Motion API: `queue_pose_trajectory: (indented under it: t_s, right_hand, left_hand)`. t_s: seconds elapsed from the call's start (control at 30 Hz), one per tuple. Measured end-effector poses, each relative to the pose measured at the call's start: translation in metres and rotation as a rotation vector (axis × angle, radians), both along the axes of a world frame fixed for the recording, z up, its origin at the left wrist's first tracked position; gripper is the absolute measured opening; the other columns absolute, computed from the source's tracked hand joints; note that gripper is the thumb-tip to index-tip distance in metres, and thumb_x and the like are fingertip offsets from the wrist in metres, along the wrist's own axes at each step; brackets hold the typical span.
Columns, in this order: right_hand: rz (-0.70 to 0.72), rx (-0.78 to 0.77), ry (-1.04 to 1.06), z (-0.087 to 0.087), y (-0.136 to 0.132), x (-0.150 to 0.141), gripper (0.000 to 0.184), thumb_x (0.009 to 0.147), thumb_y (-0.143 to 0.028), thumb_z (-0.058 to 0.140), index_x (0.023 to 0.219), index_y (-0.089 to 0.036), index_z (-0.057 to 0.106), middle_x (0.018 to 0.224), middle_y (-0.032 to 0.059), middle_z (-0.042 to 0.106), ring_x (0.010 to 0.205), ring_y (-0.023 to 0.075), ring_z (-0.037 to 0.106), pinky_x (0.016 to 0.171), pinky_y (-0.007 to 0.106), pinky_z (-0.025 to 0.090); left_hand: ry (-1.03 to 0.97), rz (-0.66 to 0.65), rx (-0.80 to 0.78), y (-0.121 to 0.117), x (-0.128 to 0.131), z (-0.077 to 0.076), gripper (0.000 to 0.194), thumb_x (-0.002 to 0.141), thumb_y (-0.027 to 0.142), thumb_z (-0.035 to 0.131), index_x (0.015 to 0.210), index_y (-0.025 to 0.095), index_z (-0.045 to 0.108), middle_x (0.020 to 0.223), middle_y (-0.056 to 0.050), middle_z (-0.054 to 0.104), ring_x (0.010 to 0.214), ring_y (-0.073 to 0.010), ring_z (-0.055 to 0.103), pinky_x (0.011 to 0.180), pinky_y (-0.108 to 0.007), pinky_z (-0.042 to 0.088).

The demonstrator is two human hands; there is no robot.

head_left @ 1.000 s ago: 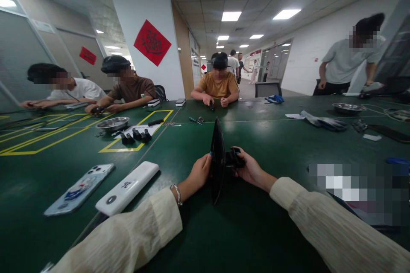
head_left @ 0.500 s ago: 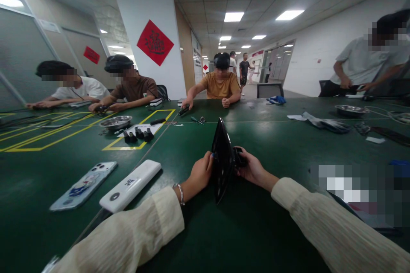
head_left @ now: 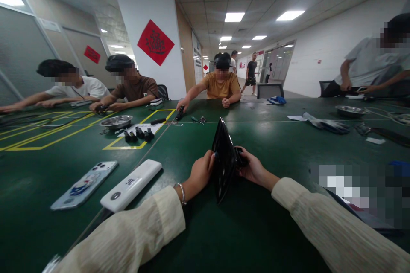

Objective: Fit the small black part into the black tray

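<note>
A thin, glossy black panel (head_left: 224, 166) stands tilted on edge in front of me, its lower corner close to the tabletop. From the left, my left hand (head_left: 202, 171) is closed against the panel's face; a small dark part with a touch of blue shows at its fingertips, too small to name. My right hand (head_left: 253, 166) is closed around a dark, rounded part (head_left: 241, 157) on the panel's other side. Its fingers are partly hidden behind that part.
On the green table (head_left: 179, 230), a phone (head_left: 85, 184) and a white power bank (head_left: 132, 185) lie left. Beyond are a metal bowl (head_left: 116, 122), several black cylindrical parts (head_left: 139, 133) and a screwdriver (head_left: 197, 120). Grey gloves (head_left: 325, 123) lie right. Co-workers sit around the table.
My hands and the black panel stay almost in place. Across the table, a co-worker's hand has turned the dark tool it holds and shifted left. The co-worker at right leans further right.
</note>
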State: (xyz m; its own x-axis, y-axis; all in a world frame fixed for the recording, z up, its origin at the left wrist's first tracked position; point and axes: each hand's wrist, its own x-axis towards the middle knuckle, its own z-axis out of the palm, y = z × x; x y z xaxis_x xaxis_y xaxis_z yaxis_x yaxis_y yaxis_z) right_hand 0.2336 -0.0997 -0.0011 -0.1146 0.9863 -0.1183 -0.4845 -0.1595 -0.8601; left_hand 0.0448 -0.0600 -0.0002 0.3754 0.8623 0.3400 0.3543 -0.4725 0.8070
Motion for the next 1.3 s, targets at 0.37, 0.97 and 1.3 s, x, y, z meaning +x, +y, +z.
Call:
queue_pose_trajectory:
  t_s: [0.37,0.97,1.3]
  right_hand:
    - [-0.003,0.005,-0.028,-0.002,0.0,0.002,0.03,0.077,-0.03,0.04,0.107,-0.028,0.039,0.063,-0.0028,0.053,0.04,0.0111,0.049,0.035,0.021,0.036]
    - [0.055,0.128,-0.194,-0.01,0.001,-0.005,0.037,0.076,-0.037,0.035,0.111,-0.028,0.026,0.067,-0.0046,0.052,0.034,0.0104,0.049,0.03,0.02,0.034]
    - [0.009,0.116,-0.19,-0.011,0.002,-0.008,0.036,0.077,-0.037,0.034,0.111,-0.027,0.027,0.068,-0.0041,0.051,0.033,0.0092,0.047,0.029,0.019,0.033]
  left_hand:
    - [0.179,-0.032,0.043,0.0,0.0,-0.001,0.023,0.09,0.031,0.035,0.074,0.02,0.047,0.061,0.0,0.049,0.053,-0.0144,0.044,0.051,-0.024,0.026]
    - [0.211,-0.005,-0.045,-0.001,-0.003,0.009,0.041,0.085,0.037,0.029,0.068,0.014,0.059,0.076,-0.01,0.065,0.073,-0.023,0.058,0.067,-0.029,0.043]
    - [0.161,-0.036,-0.117,0.0,-0.003,0.007,0.039,0.082,0.04,0.034,0.074,0.014,0.062,0.079,-0.007,0.065,0.079,-0.0237,0.058,0.072,-0.029,0.044]
